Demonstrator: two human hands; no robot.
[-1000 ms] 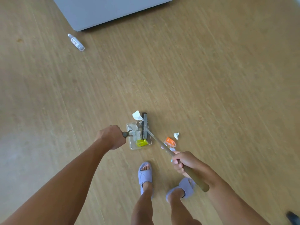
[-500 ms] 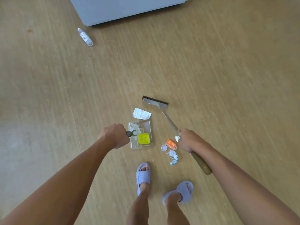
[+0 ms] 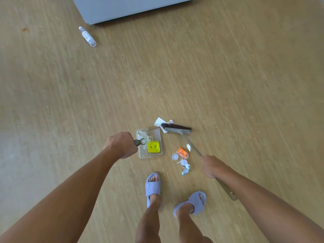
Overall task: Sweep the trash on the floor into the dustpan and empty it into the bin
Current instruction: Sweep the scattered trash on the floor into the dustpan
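Note:
My left hand (image 3: 121, 144) grips the handle of a clear dustpan (image 3: 156, 133) that rests on the wooden floor; a yellow piece (image 3: 153, 146) and pale scraps lie in it. My right hand (image 3: 211, 166) holds the long broom handle. The broom head (image 3: 178, 129) sits just beyond the pan's far right corner, bristles against a white crumpled paper (image 3: 159, 122). Right of the pan lie an orange wrapper (image 3: 182, 152), a small white scrap (image 3: 188, 147) and several white and blue caps (image 3: 183, 163).
A clear plastic bottle (image 3: 87, 36) lies on the floor at the upper left. A grey-white cabinet base (image 3: 122, 7) fills the top of the view. My two feet in lilac slippers (image 3: 152, 187) stand just behind the trash.
The broom head swung out of the dustpan, went far out, and came back down against the white paper. My right hand slid right. The dustpan stayed in place.

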